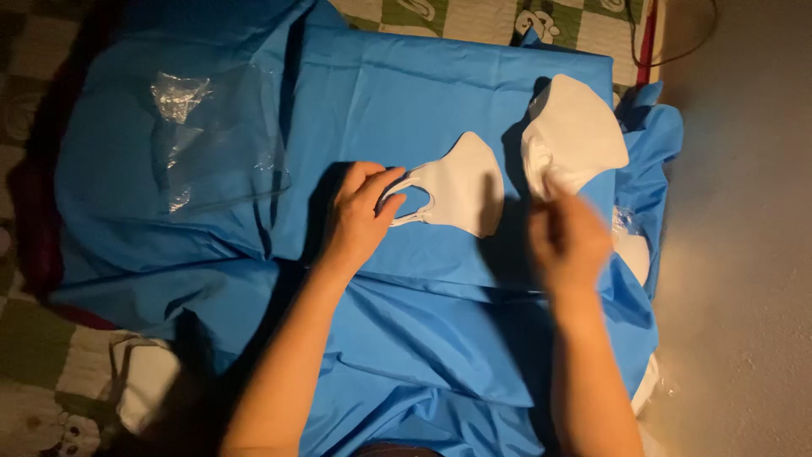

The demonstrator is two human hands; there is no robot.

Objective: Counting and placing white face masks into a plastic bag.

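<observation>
On blue cloth [423,93] spread over a patterned floor mat [474,17]: one folded white face mask [461,182], lying flat, its ear loop pinched by the left hand [359,216], fingers closed on the loop. Right hand [568,237], blurred, apparently gripping the lower edge of a second white mask [575,131]; its closure cannot be told for certain. Handling advice: hold the loop lightly, keep the mask flat, and avoid dragging the cloth or the clear plastic wrapper [211,135] nearby.

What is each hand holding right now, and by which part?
The left hand pinches the flat white fabric face mask by its ear loop. The right hand is blurred at the edge of the folded white mask stack; its grip cannot be told.
</observation>
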